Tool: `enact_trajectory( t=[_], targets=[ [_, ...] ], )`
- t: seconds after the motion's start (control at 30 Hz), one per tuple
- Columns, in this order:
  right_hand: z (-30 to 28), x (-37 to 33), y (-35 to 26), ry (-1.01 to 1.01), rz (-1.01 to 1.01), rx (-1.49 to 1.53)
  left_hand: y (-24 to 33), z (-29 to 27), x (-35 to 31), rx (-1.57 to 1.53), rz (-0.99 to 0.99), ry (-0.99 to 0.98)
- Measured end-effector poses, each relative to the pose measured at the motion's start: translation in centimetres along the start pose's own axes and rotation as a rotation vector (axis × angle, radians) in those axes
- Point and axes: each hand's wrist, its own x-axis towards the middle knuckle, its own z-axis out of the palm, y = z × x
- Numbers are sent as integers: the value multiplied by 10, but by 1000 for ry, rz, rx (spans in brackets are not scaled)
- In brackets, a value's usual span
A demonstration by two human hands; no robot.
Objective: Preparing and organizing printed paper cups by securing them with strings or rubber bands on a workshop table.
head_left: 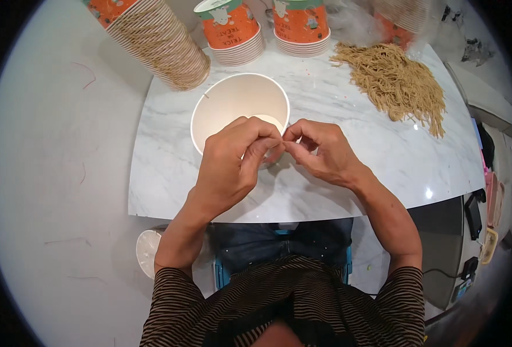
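Observation:
A large paper bucket (227,98) with a white inside stands tilted on the table in front of me, its mouth facing up and toward me. At its near right rim, the fingertips of both hands meet in a pinch. My left hand (227,159) is closed and covers part of the bucket's near side. My right hand (328,153) is closed too, thumb and forefinger pressed together just outside the rim. Whatever lies between the fingertips is too small to make out. A short tan bit (207,96) shows at the bucket's left rim.
A tall leaning stack of paper buckets (163,49) stands back left. Two shorter orange stacks (231,32) (301,29) are at the back. A heap of tan cords (398,81) lies back right, before a plastic-wrapped stack (403,20). A white bin (147,251) stands below, left.

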Motion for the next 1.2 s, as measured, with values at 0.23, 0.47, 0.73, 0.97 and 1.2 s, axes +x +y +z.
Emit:
enact_trajectory(
  t=[0.23,0.47,0.73,0.97,1.2],
  targets=[
    [-24,7,11,101,-211,-321,-1,-15,1,367,107,-37],
    [-49,20,-5,219,-293,-414,-8,-22,-3,216,-17,27],
    [-56,51,-68,27,-476,-466,-3,-19,7,111,-86,-32],
    [-32,67,-48,-14,-121,119,-1,-19,17,-125,-219,-138],
    [-30,63,-22,62,-72,270,1,-27,30,-213,-294,-357]
  ],
)
